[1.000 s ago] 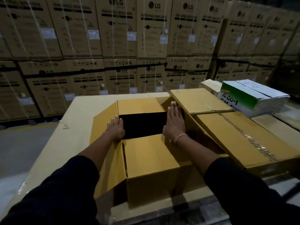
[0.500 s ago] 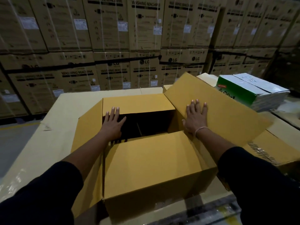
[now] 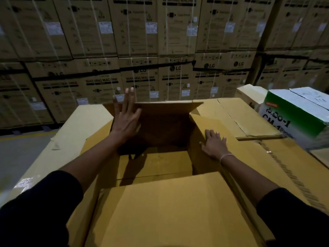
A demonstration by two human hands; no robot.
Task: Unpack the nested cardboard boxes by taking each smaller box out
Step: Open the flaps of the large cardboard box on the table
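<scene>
outer cardboard box (image 3: 174, 207) | tan, flaps spread open | smaller box (image 3: 160, 164) lies inside

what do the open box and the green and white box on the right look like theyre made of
Open box: plain brown corrugated cardboard by the look, matte; its flaps fold along creased lines. Green and white box: probably printed cardboard, slightly smoother, with a coloured surface, black lettering and a seam along the top.

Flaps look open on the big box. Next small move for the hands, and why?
Probably lower both hands into the opening and feel for the inner box's sides. The left hand lies flat against the raised far flap, the right hand presses the right flap outward, and a flat cardboard surface shows inside the outer box, not yet gripped.
</scene>
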